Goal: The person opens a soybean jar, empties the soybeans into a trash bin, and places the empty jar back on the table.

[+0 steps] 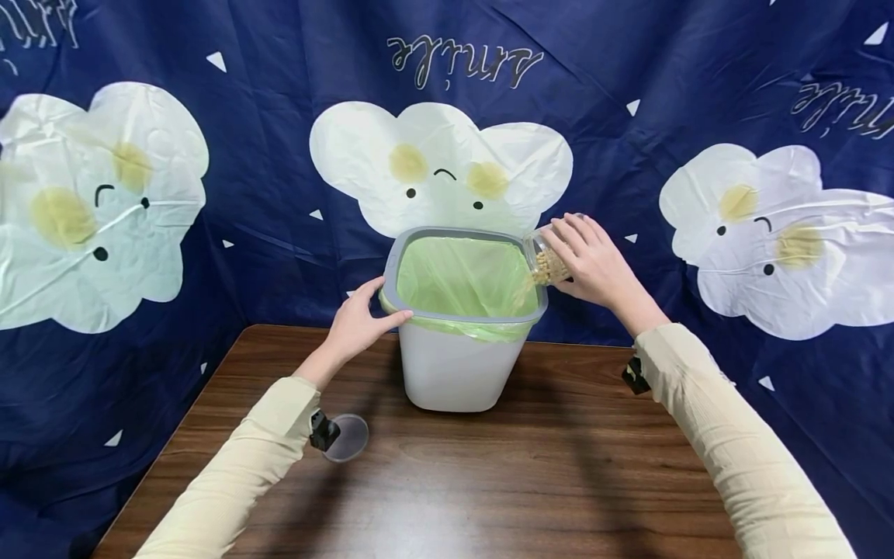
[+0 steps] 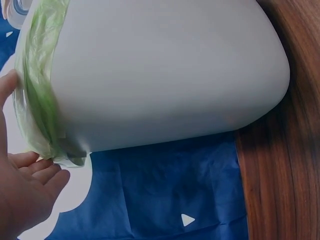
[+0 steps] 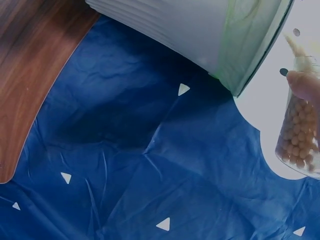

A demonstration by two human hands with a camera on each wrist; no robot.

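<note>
A light grey trash bin stands upright at the far side of the table, with a green bag lining it and folded over its rim. My left hand holds the rim's left corner, thumb on the front edge and fingers along the side. Over the right rim, my right hand grips a clear jar, tilted with its mouth toward the bin. Pale yellow round beans fill part of the jar, and a blurred stream of them falls into the bag.
A round translucent lid lies on the brown wooden table, near my left wrist. Behind the table hangs a dark blue cloth printed with white clouds. Black wrist cameras are strapped to both sleeves.
</note>
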